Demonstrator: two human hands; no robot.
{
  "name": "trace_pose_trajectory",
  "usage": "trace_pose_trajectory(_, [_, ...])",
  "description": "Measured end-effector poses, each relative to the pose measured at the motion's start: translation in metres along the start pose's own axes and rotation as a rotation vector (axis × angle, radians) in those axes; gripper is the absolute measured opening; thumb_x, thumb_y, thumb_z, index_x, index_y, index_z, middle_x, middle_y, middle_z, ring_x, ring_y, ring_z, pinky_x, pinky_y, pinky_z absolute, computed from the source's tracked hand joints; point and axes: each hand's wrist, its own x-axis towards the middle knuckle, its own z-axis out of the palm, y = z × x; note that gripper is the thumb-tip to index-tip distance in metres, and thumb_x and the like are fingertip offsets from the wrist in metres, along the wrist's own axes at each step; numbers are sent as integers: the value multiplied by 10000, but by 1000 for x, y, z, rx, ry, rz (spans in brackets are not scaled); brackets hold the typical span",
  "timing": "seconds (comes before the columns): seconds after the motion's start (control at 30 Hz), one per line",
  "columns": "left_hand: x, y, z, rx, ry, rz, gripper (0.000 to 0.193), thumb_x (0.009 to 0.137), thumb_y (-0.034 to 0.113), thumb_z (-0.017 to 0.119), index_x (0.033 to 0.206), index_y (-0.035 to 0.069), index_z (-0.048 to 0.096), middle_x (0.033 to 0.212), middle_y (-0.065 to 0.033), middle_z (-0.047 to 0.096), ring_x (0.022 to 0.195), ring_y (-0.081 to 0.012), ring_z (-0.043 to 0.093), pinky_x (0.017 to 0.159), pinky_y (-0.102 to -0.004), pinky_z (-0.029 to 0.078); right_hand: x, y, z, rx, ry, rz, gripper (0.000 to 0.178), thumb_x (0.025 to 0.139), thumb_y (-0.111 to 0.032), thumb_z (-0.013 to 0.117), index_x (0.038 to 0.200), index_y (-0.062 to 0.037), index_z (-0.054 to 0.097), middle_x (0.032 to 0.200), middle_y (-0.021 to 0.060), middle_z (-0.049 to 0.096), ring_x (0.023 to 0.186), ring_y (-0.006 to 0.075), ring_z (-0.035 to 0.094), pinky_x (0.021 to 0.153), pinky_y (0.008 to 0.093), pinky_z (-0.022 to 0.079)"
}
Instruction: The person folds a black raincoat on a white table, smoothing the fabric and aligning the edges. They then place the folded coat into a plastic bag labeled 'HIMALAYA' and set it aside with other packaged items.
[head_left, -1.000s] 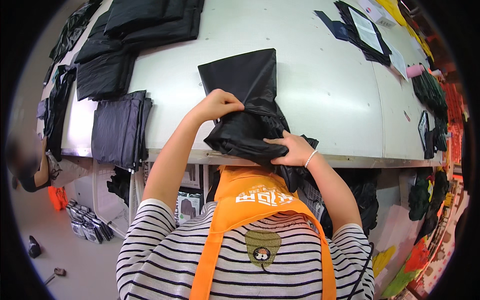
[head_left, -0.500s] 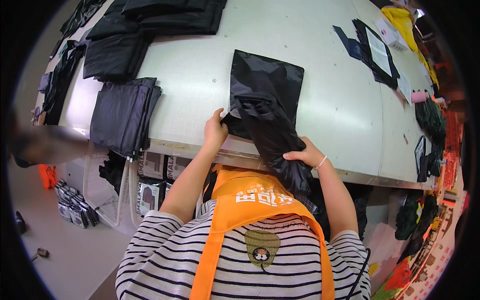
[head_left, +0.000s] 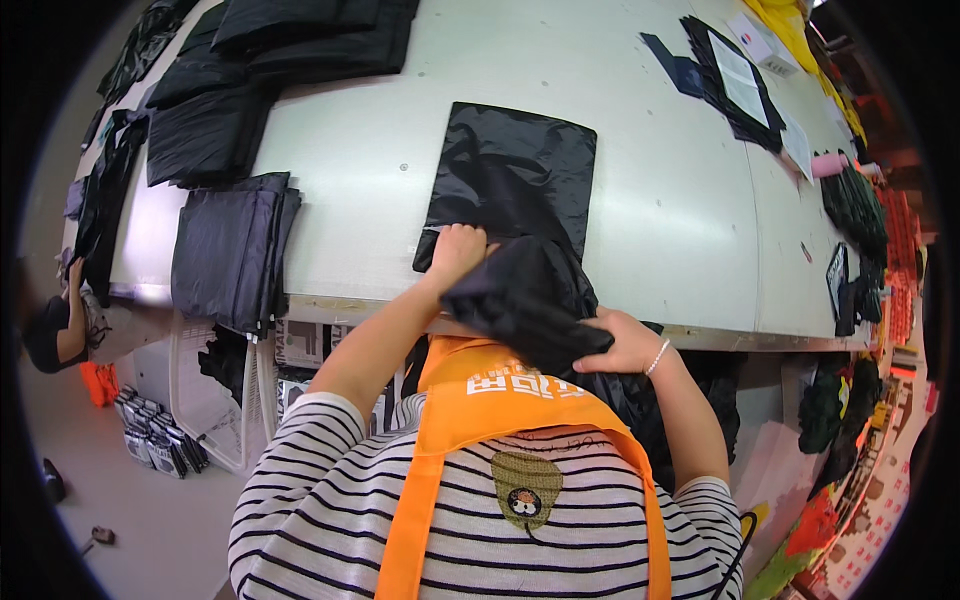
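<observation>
The fingers of my right hand (head_left: 630,342) are clenched on a bunch of black cloth (head_left: 525,305), thumb on top, while my left hand (head_left: 460,250) curls at the near left part of a flat black panel (head_left: 550,165); whether those left fingers pinch it or only press, I cannot tell. The panel lies on the table in front of me. The bunch, blurred, covers the panel's nearer part, hides a stretch of the table's front edge and droops toward my orange apron (head_left: 520,390); I cannot tell whether the two are joined.

The table (head_left: 680,210) is pale and smooth, dotted with small dark marks. Below it, to the left, I see grey floor (head_left: 140,520), a white wire rack (head_left: 212,415) and rows of small packages (head_left: 155,435). Another person (head_left: 65,325) stands at the table's far left.

A folded black stack (head_left: 230,245) sits left of my work, its near end overhanging the edge, with a bigger black pile (head_left: 205,130) beyond. On the far right lie a white sheet (head_left: 738,75) on dark cloth, a white box (head_left: 766,45) and a pink spool (head_left: 829,164), all well clear of my hands.
</observation>
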Motion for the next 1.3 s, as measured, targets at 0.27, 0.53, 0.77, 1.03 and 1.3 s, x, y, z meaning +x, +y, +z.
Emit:
trace_pose_trajectory(0.27, [28,32,22,-144,132,-31,554,833,539,534,849,15,713,792,-172,673,792,-357,647,800,-467,460,-36,5,10,-105,24,49,635,664,-417,749,1252,-237,591,913,181,533,909,346,567,837,368,458])
trace_pose_trajectory(0.53, [43,36,17,-238,-203,-43,649,814,600,521,824,-21,707,832,-217,666,845,-356,651,778,-418,503,-47,18,25,-59,120,81,610,640,-363,753,1220,-231,615,1014,175,563,967,329,579,882,369,466])
trace_pose_trajectory(0.77, [47,26,10,-301,-269,-31,695,795,649,518,850,-19,702,816,-224,659,813,-351,659,733,-408,516,-50,13,28,-58,137,134,615,628,-334,758,1215,-211,618,1088,181,567,997,334,582,891,371,469])
trace_pose_trajectory(1.03, [58,36,0,-241,-319,-69,514,813,510,537,951,41,698,945,-187,666,917,-345,636,833,-421,492,-42,-4,19,-118,32,236,609,632,-346,754,1212,-218,621,953,177,571,903,326,586,841,370,480])
trace_pose_trajectory(1.3, [66,19,17,-293,-155,-12,621,796,535,562,1240,101,567,1280,-160,537,1151,-316,528,970,-397,414,-45,18,38,-114,137,118,610,642,-370,748,1221,-228,617,850,172,542,854,326,575,803,367,471])
